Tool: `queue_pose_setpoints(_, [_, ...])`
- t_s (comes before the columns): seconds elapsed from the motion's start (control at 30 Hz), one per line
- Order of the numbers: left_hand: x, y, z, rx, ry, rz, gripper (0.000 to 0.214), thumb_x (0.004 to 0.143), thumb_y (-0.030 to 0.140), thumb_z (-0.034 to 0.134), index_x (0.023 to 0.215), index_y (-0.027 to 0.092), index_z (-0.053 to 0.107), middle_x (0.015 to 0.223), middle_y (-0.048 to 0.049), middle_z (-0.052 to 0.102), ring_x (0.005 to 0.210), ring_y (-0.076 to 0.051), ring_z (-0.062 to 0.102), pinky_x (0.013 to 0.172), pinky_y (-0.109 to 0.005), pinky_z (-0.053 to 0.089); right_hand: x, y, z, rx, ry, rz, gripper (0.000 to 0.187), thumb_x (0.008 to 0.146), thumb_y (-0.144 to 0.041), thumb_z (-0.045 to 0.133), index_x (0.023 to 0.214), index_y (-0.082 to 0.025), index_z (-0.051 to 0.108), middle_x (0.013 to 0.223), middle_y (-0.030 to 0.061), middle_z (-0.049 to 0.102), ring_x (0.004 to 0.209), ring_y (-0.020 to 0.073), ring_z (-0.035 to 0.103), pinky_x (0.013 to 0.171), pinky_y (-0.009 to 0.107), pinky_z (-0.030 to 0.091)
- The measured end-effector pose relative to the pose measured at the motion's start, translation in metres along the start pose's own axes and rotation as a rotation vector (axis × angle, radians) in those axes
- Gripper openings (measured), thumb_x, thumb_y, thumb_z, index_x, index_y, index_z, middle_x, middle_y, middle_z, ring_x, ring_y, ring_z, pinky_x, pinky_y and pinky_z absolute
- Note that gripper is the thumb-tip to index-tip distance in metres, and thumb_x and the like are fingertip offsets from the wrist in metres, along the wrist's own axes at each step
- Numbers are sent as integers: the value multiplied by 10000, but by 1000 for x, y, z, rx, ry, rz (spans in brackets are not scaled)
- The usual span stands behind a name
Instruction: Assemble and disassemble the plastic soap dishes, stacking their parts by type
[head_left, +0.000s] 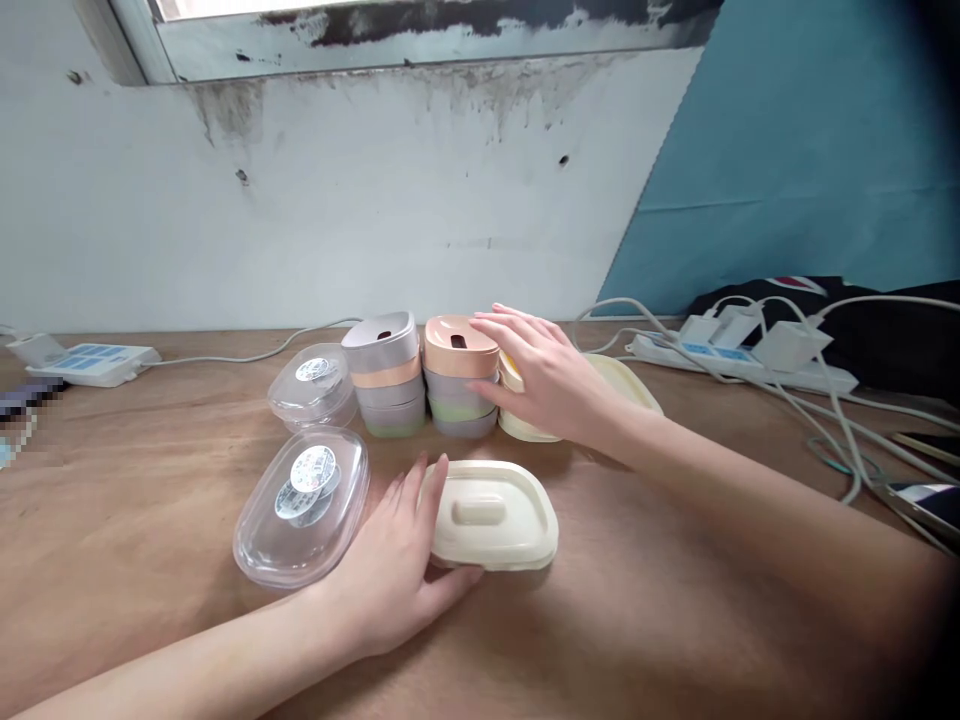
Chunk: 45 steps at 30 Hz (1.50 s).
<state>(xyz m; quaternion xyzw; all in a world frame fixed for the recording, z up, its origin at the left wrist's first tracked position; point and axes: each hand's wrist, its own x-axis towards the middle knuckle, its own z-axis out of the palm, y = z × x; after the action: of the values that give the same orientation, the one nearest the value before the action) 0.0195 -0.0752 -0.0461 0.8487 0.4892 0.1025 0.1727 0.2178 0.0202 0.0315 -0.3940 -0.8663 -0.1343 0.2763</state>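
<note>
A cream oval lid [480, 512] with a raised grip lies on the table. My left hand [394, 565] rests at its left side, thumb along the near edge, fingers stretched out and apart. Behind it stand two stacks of small containers side by side, one with a grey top [381, 335], the other with a peach top [461, 345]. My right hand [536, 375] is at the right side of the peach-topped stack, its fingers extended over the top rim and the thumb lower in front. Cream pieces [626, 380] sit partly hidden behind this hand.
Clear plastic containers [319, 545] with round stickers lie at the left, with more clear ones [311, 385] behind. A power strip [97, 363] stands far left, another [810, 370] with plugs and loose white cables at the right. The wall [375, 220] closes off the table's back.
</note>
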Motion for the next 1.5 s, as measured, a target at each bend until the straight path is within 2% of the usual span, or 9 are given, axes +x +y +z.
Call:
queue_pose_setpoints(0.13, [1,-1,0,-14,31,28,804,835,483,481,1422,85,103,1458,-240,156,1345,-346,184,1050,-552,260,27,-5,18,-100,-205,145,526,817,-410,549,1240,-108,475,1207,143,562,1149,298,470,971,445,330])
queue_pose_setpoints(0.3, [1,0,-2,-12,15,35,792,839,476,471,1416,70,112,1450,-246,178,1346,-345,180,1045,-559,268,33,-6,31,-60,-241,212,501,820,-438,528,1201,-113,504,1106,147,610,1070,306,515,886,459,378])
queue_pose_setpoints(0.53, [0,0,0,-6,8,17,797,836,483,471,1418,69,119,1451,-238,177,1343,-340,191,1059,-536,266,33,-5,32,50,-198,246,451,829,-398,518,1220,-173,503,1055,72,651,1105,266,509,997,473,295])
queue_pose_setpoints(0.8, [0,-1,0,18,24,19,791,834,495,469,1419,90,123,1452,-229,186,1330,-336,230,1050,-538,276,30,1,18,155,-3,291,447,809,-327,560,1224,-171,502,1241,68,554,1173,247,462,976,413,374])
queue_pose_setpoints(0.93, [-1,0,-4,-37,-22,1,798,840,463,468,1424,77,85,1466,-213,162,1360,-319,145,1069,-542,242,4,3,-1,276,198,200,459,787,-242,581,1228,-171,475,1220,86,550,1149,244,484,953,415,413])
queue_pose_setpoints(1.03, [-1,1,-5,-82,-48,-37,802,842,438,469,1428,75,60,1480,-195,111,1369,-312,88,1079,-553,207,-44,0,-5,386,279,168,533,821,-256,550,1317,-245,356,1296,78,467,1189,250,454,973,432,413])
queue_pose_setpoints(1.23, [-1,-7,7,-62,27,23,784,858,448,449,1439,119,37,1484,-174,127,1370,-301,99,1080,-546,209,-137,-4,11,475,205,246,618,824,-185,519,1370,-264,240,1290,120,416,1222,299,404,972,469,417])
queue_pose_setpoints(1.4, [-3,-9,13,-3,106,56,713,896,428,392,1441,159,18,1485,-179,118,1368,-306,112,1068,-533,244,-132,0,6,396,86,10,526,810,-130,528,1293,-243,352,1215,111,457,1204,275,418,971,417,429])
queue_pose_setpoints(1.5, [-4,-7,9,20,80,67,674,913,406,354,1437,143,21,1480,-195,114,1370,-302,106,1070,-526,244,-125,-1,3,414,22,-131,566,819,-100,500,1338,-200,297,1236,137,445,1242,268,377,983,402,422])
